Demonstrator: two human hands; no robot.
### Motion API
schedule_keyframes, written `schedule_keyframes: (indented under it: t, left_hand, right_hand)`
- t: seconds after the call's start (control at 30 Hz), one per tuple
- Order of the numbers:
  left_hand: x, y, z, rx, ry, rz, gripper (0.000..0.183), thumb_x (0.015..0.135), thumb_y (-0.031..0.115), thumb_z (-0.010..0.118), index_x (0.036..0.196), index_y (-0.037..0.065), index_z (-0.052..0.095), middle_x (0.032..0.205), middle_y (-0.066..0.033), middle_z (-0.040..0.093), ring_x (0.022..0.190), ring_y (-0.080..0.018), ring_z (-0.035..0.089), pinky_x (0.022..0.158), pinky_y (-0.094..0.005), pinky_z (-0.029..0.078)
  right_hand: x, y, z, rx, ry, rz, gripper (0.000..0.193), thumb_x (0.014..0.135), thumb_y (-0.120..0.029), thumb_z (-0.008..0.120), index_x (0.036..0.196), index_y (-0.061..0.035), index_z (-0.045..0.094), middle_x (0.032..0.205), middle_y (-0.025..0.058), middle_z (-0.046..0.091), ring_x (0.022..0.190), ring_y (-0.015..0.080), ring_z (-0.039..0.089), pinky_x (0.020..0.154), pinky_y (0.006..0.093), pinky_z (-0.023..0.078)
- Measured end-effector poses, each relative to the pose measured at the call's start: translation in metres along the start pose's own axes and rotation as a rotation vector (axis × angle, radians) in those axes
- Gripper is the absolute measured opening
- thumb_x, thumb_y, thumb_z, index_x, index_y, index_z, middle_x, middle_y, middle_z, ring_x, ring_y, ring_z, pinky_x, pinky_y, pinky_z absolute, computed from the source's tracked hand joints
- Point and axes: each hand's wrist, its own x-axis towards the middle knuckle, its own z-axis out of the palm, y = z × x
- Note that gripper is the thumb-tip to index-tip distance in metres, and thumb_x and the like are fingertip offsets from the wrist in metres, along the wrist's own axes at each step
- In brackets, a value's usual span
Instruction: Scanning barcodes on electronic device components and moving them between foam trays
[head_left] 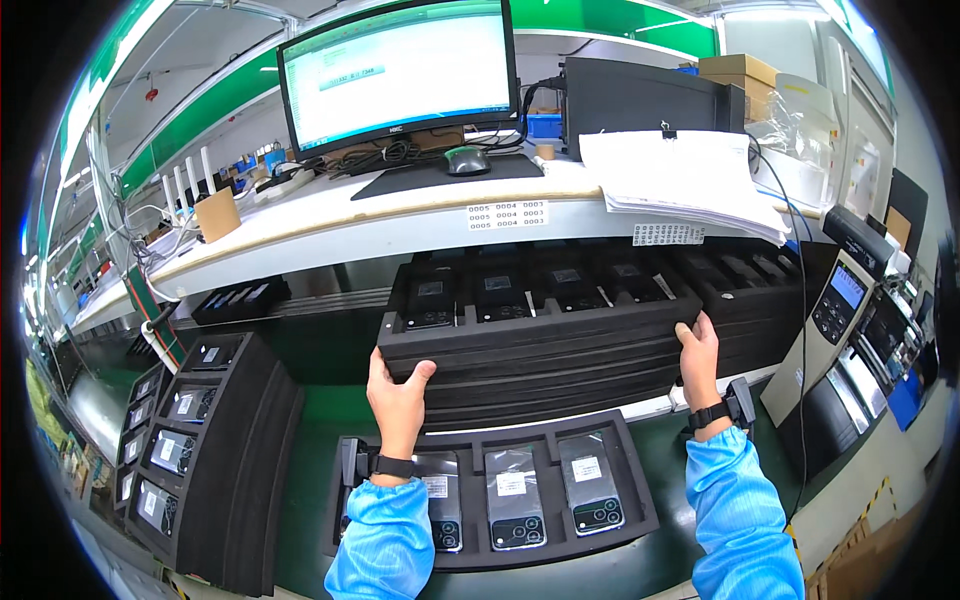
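A black foam tray [545, 330] lies on top of a stack under the shelf. It has several compartments, with dark phone-like devices [500, 295] sitting in them. My left hand [398, 395] grips the tray's front left corner, thumb against the front face. At the front right corner, my right hand [697, 358] holds the same tray, thumb upward; some fingers of both hands are hidden. Closer to me, a second foam tray [640, 500] rests on the green bench, holding phones in clear wrap with white labels [511, 484]. My left forearm partly covers its left end.
Stacked foam trays with wrapped phones [172, 450] stand at the left. Above is a shelf [400, 232] bearing a monitor [400, 75], a mouse [466, 160] and clipped papers [670, 170]. More black trays [745, 290] sit at the back right, beside a label printer [835, 310].
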Motion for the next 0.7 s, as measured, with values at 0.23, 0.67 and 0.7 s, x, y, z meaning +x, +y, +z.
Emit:
schedule_keyframes:
  t: [0.23,0.67,0.7]
  left_hand:
    - [0.0,-0.008,-0.006,-0.041,-0.055,-0.041,0.066,0.081,0.009,0.085,0.134,-0.012,0.05,0.121,-0.0181,0.067,0.111,-0.0226,0.064,0.101,-0.0336,0.049]
    - [-0.013,0.007,-0.005,0.28,-0.104,-0.064,0.073,0.068,0.008,0.09,0.129,-0.006,0.052,0.113,-0.021,0.071,0.104,-0.0335,0.071,0.093,-0.0386,0.055]
    - [-0.014,0.009,-0.005,0.305,-0.081,-0.074,0.068,0.067,0.009,0.09,0.124,-0.005,0.055,0.109,-0.0209,0.074,0.1,-0.035,0.072,0.09,-0.0393,0.056]
  right_hand:
    - [0.006,0.01,-0.01,-0.086,-0.053,0.0,0.057,0.09,0.003,0.059,0.144,0.0099,0.044,0.134,0.0184,0.062,0.123,0.0242,0.06,0.107,0.0318,0.043]
    - [-0.007,0.012,-0.018,-0.227,-0.192,-0.029,0.068,0.071,0.009,0.07,0.136,0.0101,0.05,0.129,0.0198,0.065,0.122,0.0255,0.062,0.107,0.032,0.044]
    - [-0.007,0.01,-0.019,-0.235,-0.19,-0.037,0.068,0.071,0.01,0.07,0.136,0.0107,0.051,0.13,0.0203,0.065,0.123,0.025,0.061,0.107,0.0326,0.044]
